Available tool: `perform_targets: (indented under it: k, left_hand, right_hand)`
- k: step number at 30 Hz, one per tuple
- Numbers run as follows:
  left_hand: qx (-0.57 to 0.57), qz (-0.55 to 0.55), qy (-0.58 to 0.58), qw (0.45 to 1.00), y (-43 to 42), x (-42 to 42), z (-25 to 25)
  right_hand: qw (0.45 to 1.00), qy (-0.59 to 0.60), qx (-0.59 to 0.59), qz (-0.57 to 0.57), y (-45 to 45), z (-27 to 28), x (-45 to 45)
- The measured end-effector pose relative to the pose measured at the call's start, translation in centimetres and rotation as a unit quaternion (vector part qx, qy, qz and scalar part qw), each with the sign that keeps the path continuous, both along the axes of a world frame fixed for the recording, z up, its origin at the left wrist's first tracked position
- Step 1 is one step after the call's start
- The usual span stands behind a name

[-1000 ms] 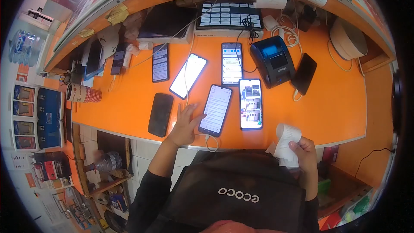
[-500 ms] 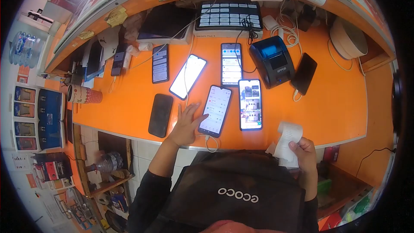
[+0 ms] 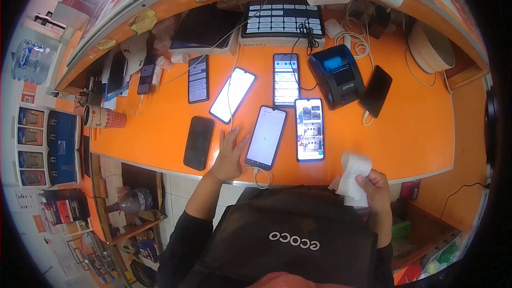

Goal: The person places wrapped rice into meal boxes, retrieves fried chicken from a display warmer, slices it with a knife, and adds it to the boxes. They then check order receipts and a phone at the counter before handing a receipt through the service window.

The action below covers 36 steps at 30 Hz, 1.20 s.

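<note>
My left hand (image 3: pixel 229 156) rests on the orange counter (image 3: pixel 397 133) with its fingers apart, just left of a phone with a loading screen (image 3: pixel 265 137). A white cable plugs into that phone's lower end. In my right hand (image 3: pixel 376 188) is a curled paper receipt (image 3: pixel 356 178), pinched by the thumb over the counter's front edge. To the right of the loading phone lies a phone showing pictures (image 3: pixel 310 128). A dark phone, face black or turned down (image 3: pixel 198 143), lies left of my left hand. Behind it, a phone with a bright white screen (image 3: pixel 233 95) lies tilted.
A black receipt printer (image 3: pixel 341 80) stands behind, with a dark phone (image 3: pixel 376 90) beside it. More phones (image 3: pixel 199 78) (image 3: pixel 286 79) lie further back. A tablet (image 3: pixel 284 18) rests on a box. A patterned cup (image 3: pixel 106 116) lies at the left.
The phone's screen went from a list to a nearly blank page with a loading circle. My left index finger has drawn back left off it. The receipt has shifted slightly in my right hand.
</note>
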State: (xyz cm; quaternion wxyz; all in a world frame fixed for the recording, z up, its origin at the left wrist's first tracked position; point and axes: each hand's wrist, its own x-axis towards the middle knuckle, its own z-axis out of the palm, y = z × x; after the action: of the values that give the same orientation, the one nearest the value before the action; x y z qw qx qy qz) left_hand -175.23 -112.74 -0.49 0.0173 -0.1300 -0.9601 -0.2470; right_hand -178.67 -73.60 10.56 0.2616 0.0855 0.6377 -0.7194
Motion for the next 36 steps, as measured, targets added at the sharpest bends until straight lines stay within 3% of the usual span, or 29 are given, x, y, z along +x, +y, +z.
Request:
perform_targets:
  k: [21, 36]
  left_hand:
    - [-0.021, -0.012, 0.008, 1.0, -0.3, 0.0, -0.2]
    - [0.013, 0.052, 0.035, 0.998, 0.7, 0.7, 0.1]
  right_hand:
    - [1.0, -0.02, -0.014, -0.017, -0.2, 0.0, 0.1]
    - [0.998, 0.025, -0.05, -0.008, 1.1, 0.7, 0.5]
